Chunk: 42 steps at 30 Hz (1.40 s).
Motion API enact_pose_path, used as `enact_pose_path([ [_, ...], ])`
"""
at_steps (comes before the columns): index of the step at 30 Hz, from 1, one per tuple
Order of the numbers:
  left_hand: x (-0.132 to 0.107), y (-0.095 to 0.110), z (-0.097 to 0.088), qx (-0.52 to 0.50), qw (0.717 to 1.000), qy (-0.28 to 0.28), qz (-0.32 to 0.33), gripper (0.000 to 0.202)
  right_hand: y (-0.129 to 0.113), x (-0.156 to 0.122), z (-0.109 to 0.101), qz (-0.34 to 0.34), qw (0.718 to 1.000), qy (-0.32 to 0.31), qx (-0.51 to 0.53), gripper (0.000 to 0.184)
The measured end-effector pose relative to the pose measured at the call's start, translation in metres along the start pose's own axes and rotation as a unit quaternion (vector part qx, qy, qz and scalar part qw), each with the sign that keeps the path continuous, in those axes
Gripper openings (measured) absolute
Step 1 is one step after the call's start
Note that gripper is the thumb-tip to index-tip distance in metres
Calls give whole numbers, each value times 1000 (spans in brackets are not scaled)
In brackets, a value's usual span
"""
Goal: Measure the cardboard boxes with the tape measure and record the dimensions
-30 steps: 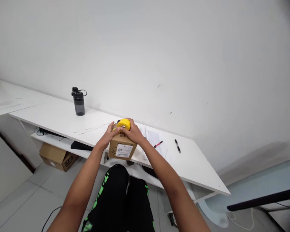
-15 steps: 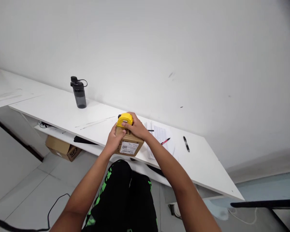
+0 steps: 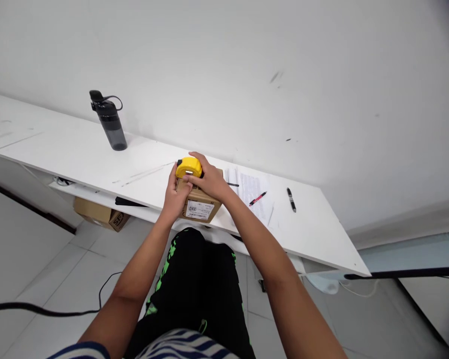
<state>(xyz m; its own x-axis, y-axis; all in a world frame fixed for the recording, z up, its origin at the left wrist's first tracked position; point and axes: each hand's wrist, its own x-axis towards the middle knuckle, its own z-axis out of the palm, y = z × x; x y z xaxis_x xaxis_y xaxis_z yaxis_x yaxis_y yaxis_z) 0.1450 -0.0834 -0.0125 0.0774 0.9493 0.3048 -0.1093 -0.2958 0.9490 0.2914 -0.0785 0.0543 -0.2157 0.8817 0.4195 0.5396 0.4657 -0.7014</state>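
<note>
The right hand (image 3: 211, 178) is gripping a yellow plastic tape measure (image 3: 189, 165) against a labelled brown cardboard box (image 3: 205, 198); the left hand (image 3: 174, 200) is touching the box's left side. A dark translucent bottle (image 3: 112, 128) is standing left of the box. White printed sheets (image 3: 250, 183) and a red-and-black pen (image 3: 258, 199) are lying right of it.

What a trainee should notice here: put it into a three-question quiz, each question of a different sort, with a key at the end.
1. Open question: What is the person's right hand gripping?
2. True or false: The dark bottle stands to the right of the labelled cardboard box.
3. Fill in the blank: The red-and-black pen lies on the ____.

Key:
1. The yellow tape measure.
2. False; it stands to the left.
3. Papers.
</note>
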Motion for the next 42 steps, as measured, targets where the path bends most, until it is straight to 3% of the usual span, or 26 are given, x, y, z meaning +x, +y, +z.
enact_pose_path([
  [6, -1, 6, -3, 50, 999, 17, 9, 66, 2, -3, -4, 46, 997, 39, 45, 68],
  [12, -2, 5, 0, 61, 996, 59, 14, 63, -1, 0, -6, -14, 999, 30, 27, 53],
  [16, -2, 5, 3, 74, 995, 69, 23, 60, -1, 1, -3, -44, 999, 1, -29, 60],
  [24, -3, 9, 3, 84, 993, 73, 36, 58, -5, 7, -2, -61, 989, -8, -137, 61],
  [33, -1, 15, 8, 124, 989, 78, 33, 48, -5, 2, -9, -48, 993, 18, -105, 59],
  [38, 0, 21, 7, 155, 983, 94, 19, 49, -4, -6, -33, -39, 996, 18, -81, 60],
  [42, -2, 25, 5, 173, 980, 100, 4, 49, 13, -53, -78, 15, 998, 42, -42, 60],
])
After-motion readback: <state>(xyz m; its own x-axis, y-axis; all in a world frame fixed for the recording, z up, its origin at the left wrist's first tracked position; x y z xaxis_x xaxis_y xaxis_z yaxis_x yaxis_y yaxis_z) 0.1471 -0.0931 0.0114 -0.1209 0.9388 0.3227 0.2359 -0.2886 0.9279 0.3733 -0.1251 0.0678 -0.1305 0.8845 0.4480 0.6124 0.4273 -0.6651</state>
